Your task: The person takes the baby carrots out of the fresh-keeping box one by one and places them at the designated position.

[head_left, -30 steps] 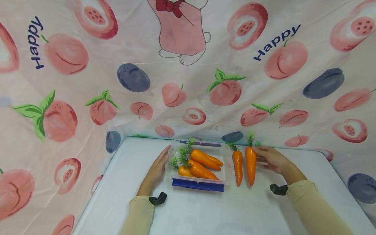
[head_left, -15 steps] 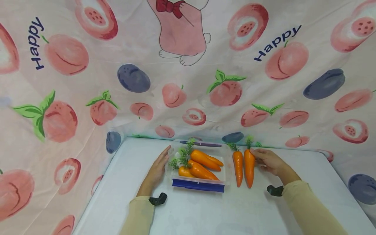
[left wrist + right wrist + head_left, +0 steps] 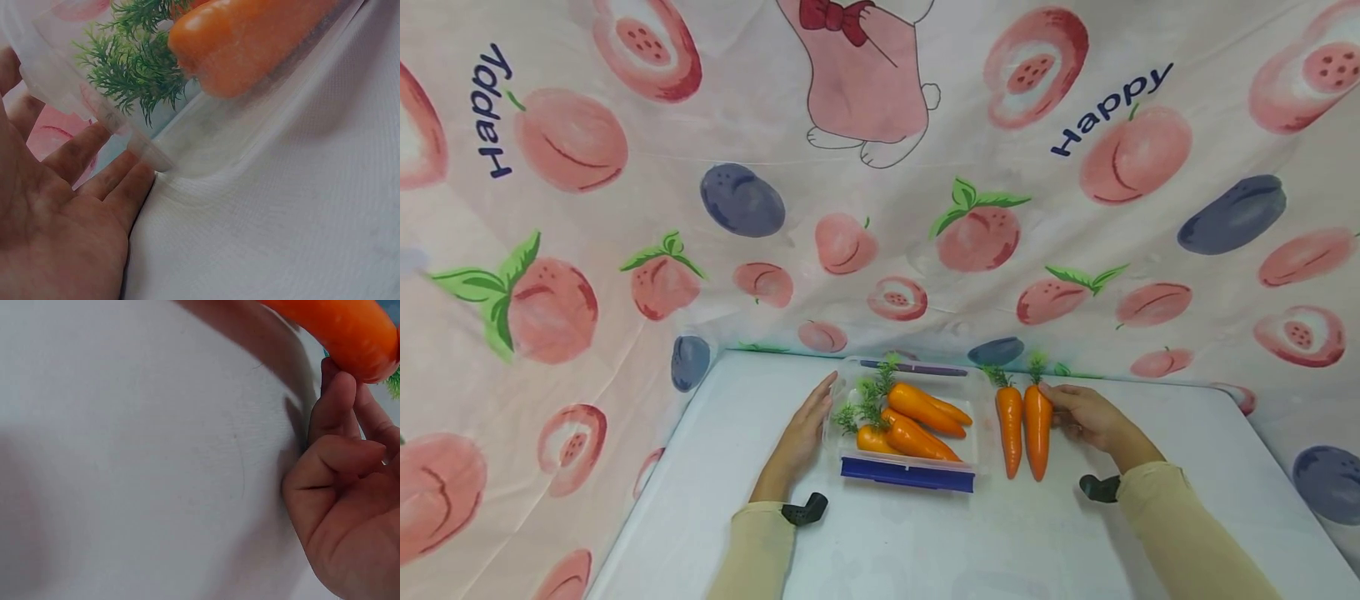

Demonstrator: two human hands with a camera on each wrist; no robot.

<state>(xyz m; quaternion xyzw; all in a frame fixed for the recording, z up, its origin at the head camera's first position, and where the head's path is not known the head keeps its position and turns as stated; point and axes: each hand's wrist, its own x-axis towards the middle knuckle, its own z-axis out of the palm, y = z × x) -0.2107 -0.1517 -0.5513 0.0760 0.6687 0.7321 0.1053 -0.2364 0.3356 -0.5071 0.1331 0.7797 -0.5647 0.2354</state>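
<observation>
A clear plastic box (image 3: 979, 433) holds several orange carrots (image 3: 921, 437) with green tops. My left hand (image 3: 801, 433) rests against its left side, and in the left wrist view the extended fingers of that hand (image 3: 69, 219) touch the box wall (image 3: 147, 153). To the right of the box, two carrots lie side by side, tops away from me. My right hand (image 3: 1093, 419) holds the right one (image 3: 1037, 433) near its top; the other (image 3: 1011, 429) is between it and the box. In the right wrist view, the hand (image 3: 350, 506) has bent fingers at the carrot's thick end (image 3: 359, 340).
A blue flap (image 3: 906, 474) hangs along the front of the box, and a darker flap (image 3: 913, 367) lies along its back. The white table (image 3: 925, 542) meets a fruit-print cloth (image 3: 880, 192) behind and at the left.
My right hand has shifted slightly left with the right carrot, which now lies closer beside the other loose one. The left hand and the box have stayed in place.
</observation>
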